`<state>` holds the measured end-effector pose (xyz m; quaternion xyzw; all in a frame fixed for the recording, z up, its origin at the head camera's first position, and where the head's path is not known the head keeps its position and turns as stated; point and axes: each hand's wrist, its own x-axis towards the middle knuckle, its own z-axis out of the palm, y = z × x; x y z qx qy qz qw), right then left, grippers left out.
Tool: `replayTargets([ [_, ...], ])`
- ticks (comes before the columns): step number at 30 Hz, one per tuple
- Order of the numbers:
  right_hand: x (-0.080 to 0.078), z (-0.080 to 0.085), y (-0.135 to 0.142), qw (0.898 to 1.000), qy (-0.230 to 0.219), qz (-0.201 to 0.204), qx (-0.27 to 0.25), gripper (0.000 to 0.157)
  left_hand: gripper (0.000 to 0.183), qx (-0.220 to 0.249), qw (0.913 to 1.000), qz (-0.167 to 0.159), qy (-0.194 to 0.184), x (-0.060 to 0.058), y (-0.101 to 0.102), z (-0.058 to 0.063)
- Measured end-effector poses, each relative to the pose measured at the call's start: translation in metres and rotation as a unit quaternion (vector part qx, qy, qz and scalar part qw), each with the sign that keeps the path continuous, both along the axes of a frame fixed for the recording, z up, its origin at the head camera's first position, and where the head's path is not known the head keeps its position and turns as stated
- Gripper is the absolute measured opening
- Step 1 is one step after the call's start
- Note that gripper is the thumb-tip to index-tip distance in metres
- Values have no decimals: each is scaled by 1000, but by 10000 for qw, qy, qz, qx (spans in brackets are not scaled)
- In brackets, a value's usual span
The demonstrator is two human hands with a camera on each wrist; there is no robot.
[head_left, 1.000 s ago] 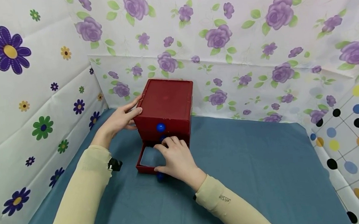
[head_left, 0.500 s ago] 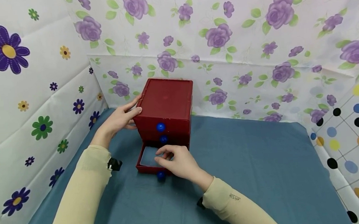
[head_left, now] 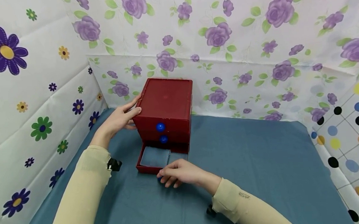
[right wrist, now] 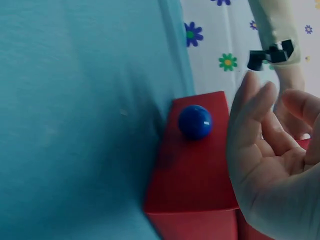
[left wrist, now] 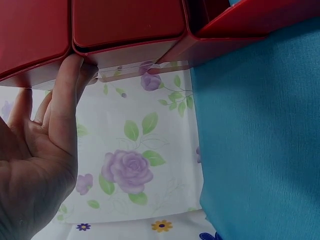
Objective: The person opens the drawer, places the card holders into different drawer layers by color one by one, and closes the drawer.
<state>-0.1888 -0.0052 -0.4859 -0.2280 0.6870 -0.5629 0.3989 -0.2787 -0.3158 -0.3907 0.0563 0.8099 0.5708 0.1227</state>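
A red drawer cabinet (head_left: pixel 166 97) stands at the back of the table, with blue ball knobs on its front. Its bottom drawer (head_left: pixel 146 169) is pulled out and holds blue-grey pieces (head_left: pixel 155 156) that look like folded cloth. My left hand (head_left: pixel 119 120) rests against the cabinet's left side, thumb at the top edge. In the left wrist view its fingers (left wrist: pixel 64 107) are extended and touch the side. In front of the drawer is my right hand (head_left: pixel 182 172), fingers loosely bent, beside the drawer's blue knob (right wrist: pixel 195 122). The right wrist view shows a gap between hand and knob.
A blue-grey cloth (head_left: pixel 252 169) covers the table. Flower-printed sheets (head_left: pixel 218 36) hang behind and on the left; a dotted sheet (head_left: pixel 350 141) hangs on the right. A black wrist camera (head_left: pixel 114 164) sits at the left cuff.
My right hand has moved from over the open drawer toward me, down to its knob, uncovering more of the contents. The left hand and cabinet have stayed in place.
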Motion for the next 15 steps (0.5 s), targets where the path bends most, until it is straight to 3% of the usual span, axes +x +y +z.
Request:
replayTargets([
  [10, 12, -11, 9, 9916, -1265, 111, -241, 48, 70, 29, 10000, -48, 23, 1, 1, 1],
  [15, 18, -19, 9, 9747, -2211, -236, -240, 56, 70, -29, 10000, -44, 20, 1, 1, 1],
])
